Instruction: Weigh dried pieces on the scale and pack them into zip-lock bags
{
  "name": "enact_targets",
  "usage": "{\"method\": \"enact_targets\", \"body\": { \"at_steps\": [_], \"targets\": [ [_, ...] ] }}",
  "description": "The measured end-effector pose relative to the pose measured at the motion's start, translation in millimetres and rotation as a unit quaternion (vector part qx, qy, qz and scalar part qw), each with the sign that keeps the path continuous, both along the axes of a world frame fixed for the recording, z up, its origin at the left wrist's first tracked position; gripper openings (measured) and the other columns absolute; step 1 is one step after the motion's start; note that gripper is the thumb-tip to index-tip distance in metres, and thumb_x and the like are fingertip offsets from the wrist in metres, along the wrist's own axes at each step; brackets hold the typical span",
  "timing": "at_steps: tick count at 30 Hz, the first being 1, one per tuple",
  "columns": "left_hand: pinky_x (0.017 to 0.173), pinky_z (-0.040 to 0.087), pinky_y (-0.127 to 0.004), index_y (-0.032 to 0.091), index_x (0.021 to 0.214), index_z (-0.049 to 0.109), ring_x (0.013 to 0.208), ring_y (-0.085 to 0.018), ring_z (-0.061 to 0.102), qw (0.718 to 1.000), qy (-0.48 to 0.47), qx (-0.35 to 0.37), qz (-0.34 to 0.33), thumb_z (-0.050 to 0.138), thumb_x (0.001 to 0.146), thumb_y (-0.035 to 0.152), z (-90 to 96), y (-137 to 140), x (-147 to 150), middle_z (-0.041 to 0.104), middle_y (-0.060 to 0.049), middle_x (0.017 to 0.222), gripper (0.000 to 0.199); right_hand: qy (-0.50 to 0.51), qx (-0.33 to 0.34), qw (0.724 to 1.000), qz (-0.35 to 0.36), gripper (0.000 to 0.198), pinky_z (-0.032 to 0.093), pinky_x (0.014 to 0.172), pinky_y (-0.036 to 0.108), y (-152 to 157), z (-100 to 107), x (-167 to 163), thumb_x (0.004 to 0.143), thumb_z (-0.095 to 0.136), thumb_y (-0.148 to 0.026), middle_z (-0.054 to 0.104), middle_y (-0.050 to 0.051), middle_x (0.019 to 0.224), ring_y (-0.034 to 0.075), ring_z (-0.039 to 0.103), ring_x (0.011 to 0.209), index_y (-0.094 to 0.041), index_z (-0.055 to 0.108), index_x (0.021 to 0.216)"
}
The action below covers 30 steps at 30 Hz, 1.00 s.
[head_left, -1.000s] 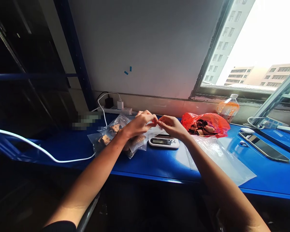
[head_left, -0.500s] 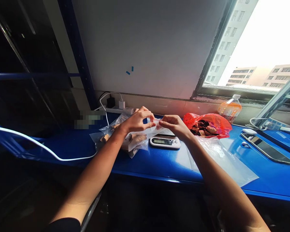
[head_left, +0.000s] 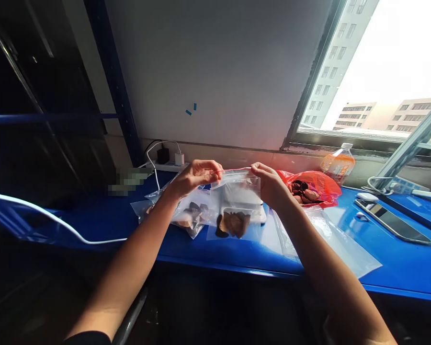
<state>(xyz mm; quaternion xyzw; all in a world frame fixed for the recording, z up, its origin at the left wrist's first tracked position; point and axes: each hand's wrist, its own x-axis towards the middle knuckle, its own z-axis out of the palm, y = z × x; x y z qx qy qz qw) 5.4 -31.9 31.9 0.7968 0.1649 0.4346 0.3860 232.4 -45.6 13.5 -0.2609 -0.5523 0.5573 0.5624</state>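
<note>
A clear zip bag (head_left: 237, 196) with a red strip along its top hangs upright between my hands. Several brown, dried-looking pieces (head_left: 235, 223) lie at its bottom. My left hand (head_left: 201, 175) pinches the bag's top left corner, and my right hand (head_left: 267, 179) pinches the top right corner. Behind the bag, mostly covered by it, stands a white digital scale (head_left: 263, 214). More filled clear bags (head_left: 192, 215) lie on the blue table to the left, partly under my left forearm.
A red plastic bag (head_left: 328, 187) of dark brown pieces sits at the right, before an orange-labelled bottle (head_left: 339, 163). Flat clear bags (head_left: 345, 244) lie nearer. A phone (head_left: 393, 221) and white earbud (head_left: 362, 216) are farther right. A white cable (head_left: 75, 230) crosses the left side.
The zip bag has swung from a tilted, bunched position to hanging flat and upright, now covering the scale. My hands have moved apart along its top edge.
</note>
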Motion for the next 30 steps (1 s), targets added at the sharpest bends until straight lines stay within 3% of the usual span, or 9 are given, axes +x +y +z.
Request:
{"method": "enact_targets", "body": {
  "at_steps": [3, 7, 11, 14, 18, 21, 26, 28, 30],
  "targets": [
    [0.065, 0.044, -0.027, 0.020, 0.075, 0.067, 0.070, -0.012, 0.052, 0.999, -0.031, -0.014, 0.033, 0.071, 0.074, 0.035, -1.7, 1, 2, 0.060, -0.002, 0.079, 0.016, -0.060, -0.016, 0.997, -0.037, 0.030, 0.046, 0.065, 0.027, 0, 3, 0, 0.069, 0.071, -0.042, 0.058, -0.003, 0.075, 0.012, 0.057, 0.067, -0.022, 0.053, 0.081],
    [0.066, 0.047, -0.028, 0.022, 0.079, 0.068, 0.070, -0.013, 0.056, 0.992, -0.060, -0.014, 0.108, 0.074, 0.071, 0.040, -0.4, 6, 4, 0.063, -0.001, 0.075, 0.021, -0.173, 0.000, 0.968, -0.179, 0.038, 0.046, 0.074, 0.030, -12, 9, 1, 0.072, 0.067, -0.047, 0.061, 0.003, 0.092, 0.016, 0.059, 0.085, -0.021, 0.053, 0.097],
    [0.071, 0.049, -0.032, 0.020, 0.080, 0.067, 0.077, -0.016, 0.061, 0.986, -0.058, 0.045, 0.150, 0.072, 0.072, 0.044, 18.9, 5, 15, 0.068, -0.003, 0.082, 0.025, -0.168, 0.050, 0.948, -0.265, 0.043, 0.048, 0.079, 0.033, -48, -4, 5, 0.075, 0.064, -0.049, 0.059, 0.005, 0.101, 0.019, 0.058, 0.094, -0.024, 0.050, 0.107],
    [0.076, 0.049, -0.033, 0.021, 0.082, 0.068, 0.082, -0.016, 0.062, 0.976, -0.033, 0.133, 0.168, 0.071, 0.075, 0.038, 42.4, -4, 31, 0.069, -0.002, 0.085, 0.019, -0.109, -0.022, 0.963, -0.247, 0.045, 0.049, 0.070, 0.032, -78, -25, 8, 0.073, 0.067, -0.050, 0.061, 0.005, 0.098, 0.020, 0.061, 0.090, -0.026, 0.049, 0.107],
    [0.080, 0.049, -0.034, 0.022, 0.085, 0.068, 0.090, -0.017, 0.063, 0.966, -0.038, 0.189, 0.172, 0.069, 0.077, 0.037, 65.1, -20, 59, 0.067, 0.001, 0.084, 0.016, 0.021, -0.164, 0.983, -0.085, 0.043, 0.052, 0.070, 0.038, -99, -40, 13, 0.074, 0.059, -0.058, 0.066, 0.009, 0.099, 0.026, 0.065, 0.091, -0.025, 0.054, 0.101],
    [0.081, 0.049, -0.033, 0.023, 0.083, 0.068, 0.091, -0.017, 0.062, 0.966, -0.001, 0.214, 0.144, 0.069, 0.078, 0.037, 69.6, -30, 75, 0.066, 0.002, 0.085, 0.015, 0.104, -0.157, 0.981, -0.057, 0.034, 0.052, 0.081, 0.044, -101, -37, 22, 0.078, 0.056, -0.056, 0.066, 0.008, 0.108, 0.027, 0.064, 0.102, -0.027, 0.057, 0.096],
    [0.084, 0.049, -0.031, 0.023, 0.090, 0.067, 0.092, -0.016, 0.062, 0.967, 0.046, 0.224, 0.114, 0.061, 0.085, 0.038, 55.9, -25, 103, 0.068, 0.000, 0.092, 0.017, 0.114, -0.069, 0.958, -0.254, 0.015, 0.053, 0.081, 0.044, -99, -32, 63, 0.074, 0.067, -0.037, 0.066, 0.002, 0.083, 0.024, 0.064, 0.099, -0.028, 0.056, 0.079],
    [0.082, 0.050, -0.030, 0.023, 0.109, 0.062, 0.092, -0.015, 0.062, 0.967, 0.050, 0.207, 0.141, 0.055, 0.089, 0.039, 40.1, -14, 123, 0.067, -0.002, 0.106, 0.026, 0.077, -0.028, 0.931, -0.355, 0.017, 0.052, 0.084, 0.046, -96, -32, 89, 0.071, 0.070, -0.036, 0.063, 0.002, 0.079, 0.025, 0.065, 0.095, -0.028, 0.057, 0.078],
    [0.077, 0.051, -0.029, 0.019, 0.116, 0.057, 0.086, -0.016, 0.062, 0.959, 0.081, 0.188, 0.194, 0.056, 0.087, 0.041, 19.1, -3, 150, 0.064, -0.007, 0.109, 0.036, 0.031, 0.032, 0.881, -0.471, 0.024, 0.050, 0.087, 0.047, -91, -34, 119, 0.065, 0.074, -0.034, 0.063, 0.003, 0.081, 0.025, 0.066, 0.091, -0.027, 0.055, 0.078]
  ]
}}
